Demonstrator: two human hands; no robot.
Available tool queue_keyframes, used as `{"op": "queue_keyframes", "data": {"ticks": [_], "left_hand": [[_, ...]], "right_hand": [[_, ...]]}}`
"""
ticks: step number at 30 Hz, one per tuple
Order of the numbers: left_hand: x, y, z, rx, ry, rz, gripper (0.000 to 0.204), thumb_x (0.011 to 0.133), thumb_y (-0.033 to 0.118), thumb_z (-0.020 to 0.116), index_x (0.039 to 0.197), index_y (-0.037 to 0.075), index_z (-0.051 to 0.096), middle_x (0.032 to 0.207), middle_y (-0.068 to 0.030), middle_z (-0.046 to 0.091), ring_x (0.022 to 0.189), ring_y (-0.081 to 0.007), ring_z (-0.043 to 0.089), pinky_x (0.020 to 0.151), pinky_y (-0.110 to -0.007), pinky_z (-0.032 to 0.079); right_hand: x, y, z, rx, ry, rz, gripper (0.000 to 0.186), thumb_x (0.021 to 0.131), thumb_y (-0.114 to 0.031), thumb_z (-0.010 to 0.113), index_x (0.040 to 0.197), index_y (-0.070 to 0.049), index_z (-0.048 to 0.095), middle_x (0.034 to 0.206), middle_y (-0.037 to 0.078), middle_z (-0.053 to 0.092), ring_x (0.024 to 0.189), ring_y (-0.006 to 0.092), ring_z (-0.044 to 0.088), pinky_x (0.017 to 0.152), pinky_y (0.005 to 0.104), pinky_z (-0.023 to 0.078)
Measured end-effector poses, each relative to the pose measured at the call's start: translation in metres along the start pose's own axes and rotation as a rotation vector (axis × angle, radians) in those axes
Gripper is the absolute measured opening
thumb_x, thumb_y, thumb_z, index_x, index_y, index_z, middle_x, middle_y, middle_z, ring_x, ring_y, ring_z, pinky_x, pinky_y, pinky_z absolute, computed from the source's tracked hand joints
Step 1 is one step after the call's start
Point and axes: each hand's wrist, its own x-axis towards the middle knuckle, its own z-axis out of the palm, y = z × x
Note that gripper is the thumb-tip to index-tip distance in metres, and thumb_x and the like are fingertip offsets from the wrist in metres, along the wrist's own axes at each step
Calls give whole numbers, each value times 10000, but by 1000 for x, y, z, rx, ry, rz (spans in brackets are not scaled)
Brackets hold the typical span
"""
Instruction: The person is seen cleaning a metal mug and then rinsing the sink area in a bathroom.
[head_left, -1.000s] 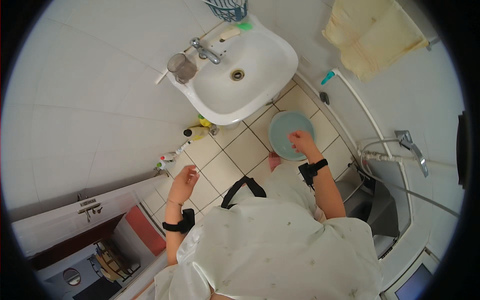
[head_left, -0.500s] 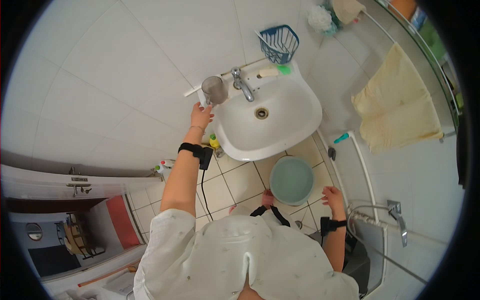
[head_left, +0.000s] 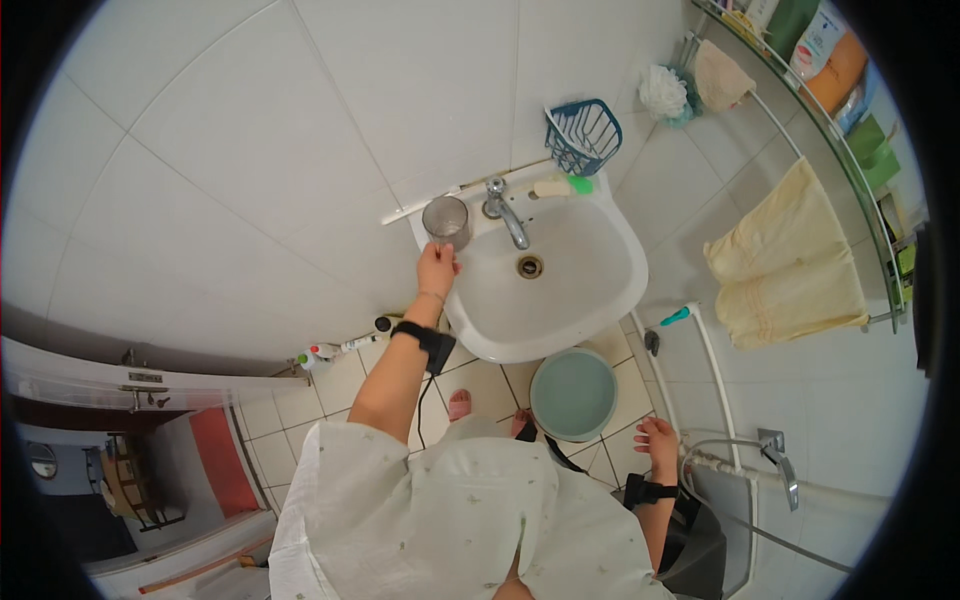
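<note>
A clear, smoky-tinted mug [head_left: 446, 222] stands at the left back corner of the white sink [head_left: 612, 290], beside the chrome faucet [head_left: 507, 215]. My left hand [head_left: 437, 269] is closed at the mug's near side, where its handle is; the fingers partly cover that spot. Low on the right, my right hand [head_left: 656, 442] hangs away from everything, fingers loosely bent and apart, holding nothing. The round pale blue-green basin [head_left: 574, 395] on the floor is the thing nearest to it.
A blue wire basket [head_left: 583, 137] hangs above the sink, near a green brush-like item [head_left: 579, 185]. On the right are a yellow towel [head_left: 790, 265], a glass shelf [head_left: 845, 150] of bottles and a shower handset [head_left: 780, 465]. Several bottles [head_left: 325, 352] stand by the left wall.
My left hand has closed on the mug's handle side, where its fingers were reaching before. The view has shifted, so the sink appears lower. My right hand remains low and free.
</note>
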Motion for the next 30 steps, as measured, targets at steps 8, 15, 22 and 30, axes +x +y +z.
{"op": "queue_keyframes", "data": {"ticks": [8,15,22,30], "left_hand": [[-74,37,-66,-64,-121,134,150,907,127,561,853,16,477,728,-34,522,601,-98,523,582,-236,478],[-103,79,-129,198,-26,390,127,878,98,583,895,8,495,782,-91,534,694,-167,530,606,-267,455],[-112,88,-143,236,-34,491,122,866,90,593,887,8,504,790,-123,509,698,-193,521,589,-285,436],[-154,117,-61,27,-503,258,137,886,131,588,866,12,523,708,-70,555,567,-130,533,544,-256,429]], "right_hand": [[-23,-38,61,-48,-81,-11,300,885,-265,583,1057,-19,582,863,46,618,669,137,597,540,259,497],[-21,-63,125,-157,-210,-69,323,891,-271,581,1082,-12,577,895,57,617,677,132,594,553,257,501],[-37,-83,150,-142,-263,-145,322,885,-247,594,1104,-13,573,919,63,624,713,137,607,572,253,501],[-96,-153,175,-263,-223,-508,697,717,-231,777,1299,-40,444,1189,126,541,1048,205,544,865,331,460]]}}
